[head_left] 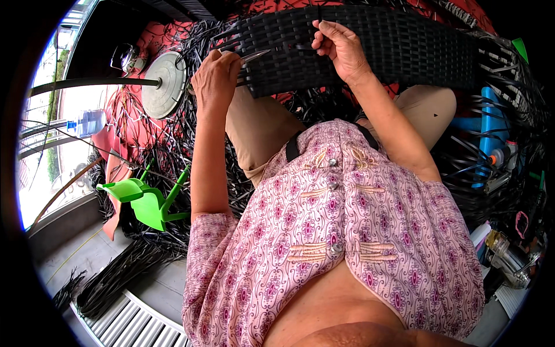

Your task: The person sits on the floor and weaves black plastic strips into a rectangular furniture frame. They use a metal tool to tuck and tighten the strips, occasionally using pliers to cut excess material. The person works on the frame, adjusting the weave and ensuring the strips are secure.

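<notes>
My left hand [217,76] is closed around a tool with a pointed silver blade [255,56]; its handle is mostly hidden in my fist. The blade lies over the left end of a long woven panel [404,49] of flat black strips, which rests across my knees. Loose strip ends stick out near that end. Over the panel's middle, my right hand [342,49] is raised with thumb and fingers pinched together. A thin black strip [319,13] seems to run up from the fingertips against the dark weave.
Tangled black strips [173,199] surround me on a red floor covering [254,8]. To the left are a round grey disc [165,84] on a pole, a green plastic item [150,202] and a water bottle [89,122]. A blue plastic piece [491,124] lies right, a white slatted rack [136,324] lower left.
</notes>
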### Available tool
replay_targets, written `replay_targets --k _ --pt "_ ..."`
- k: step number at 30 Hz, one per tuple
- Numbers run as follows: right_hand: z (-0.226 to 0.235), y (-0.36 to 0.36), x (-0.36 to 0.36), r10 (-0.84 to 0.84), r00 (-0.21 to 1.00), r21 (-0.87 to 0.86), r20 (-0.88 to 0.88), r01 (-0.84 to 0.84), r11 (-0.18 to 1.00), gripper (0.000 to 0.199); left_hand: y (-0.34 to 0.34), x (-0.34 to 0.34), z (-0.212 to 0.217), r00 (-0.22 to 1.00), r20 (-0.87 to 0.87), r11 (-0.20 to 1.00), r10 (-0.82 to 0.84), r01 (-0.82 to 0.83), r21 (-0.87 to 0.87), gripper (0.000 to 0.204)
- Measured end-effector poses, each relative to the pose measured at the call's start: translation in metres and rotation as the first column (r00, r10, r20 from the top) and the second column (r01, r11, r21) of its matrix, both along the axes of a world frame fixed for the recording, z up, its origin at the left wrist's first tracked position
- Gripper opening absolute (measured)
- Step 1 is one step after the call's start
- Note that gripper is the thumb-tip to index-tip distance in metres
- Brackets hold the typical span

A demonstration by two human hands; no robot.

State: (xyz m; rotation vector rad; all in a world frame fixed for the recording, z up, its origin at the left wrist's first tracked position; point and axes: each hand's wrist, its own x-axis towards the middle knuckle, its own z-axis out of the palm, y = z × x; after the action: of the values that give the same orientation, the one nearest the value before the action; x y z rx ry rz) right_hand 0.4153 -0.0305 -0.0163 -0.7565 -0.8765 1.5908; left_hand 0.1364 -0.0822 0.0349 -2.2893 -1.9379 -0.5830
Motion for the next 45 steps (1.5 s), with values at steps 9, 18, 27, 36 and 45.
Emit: replay_targets --k 9,18,27,36,45 --pt "0.0 -0.002 0.0 -0.007 1.0 0.008 -0.009 0.007 1.0 0.026 0.029 -0.024 -0.024 0.894 0.416 0.979 -0.167 0.2 -0.036 0.016" --pt "-0.006 0.003 -0.003 -0.019 0.999 0.028 0.026 0.018 0.999 0.021 0.03 0.0 -0.024 0.868 0.452 0.975 -0.205 0.219 0.022 0.016" --pt "0.02 -0.015 -0.032 -0.462 0.517 0.548 0.72 -0.016 0.836 0.013 0.027 0.012 -0.023 0.922 0.338 0.982 -0.187 0.181 0.049 0.017" --pt "0.017 -0.015 -0.054 -0.54 0.232 0.584 0.809 -0.224 0.78 0.011 0.024 0.011 -0.022 0.939 0.287 0.982 -0.189 0.177 0.071 0.018" --pt "0.024 0.014 -0.064 -0.52 0.172 0.527 0.837 -0.512 0.678 0.016 0.013 -0.007 -0.014 0.975 0.195 0.994 -0.107 0.108 0.004 0.019"
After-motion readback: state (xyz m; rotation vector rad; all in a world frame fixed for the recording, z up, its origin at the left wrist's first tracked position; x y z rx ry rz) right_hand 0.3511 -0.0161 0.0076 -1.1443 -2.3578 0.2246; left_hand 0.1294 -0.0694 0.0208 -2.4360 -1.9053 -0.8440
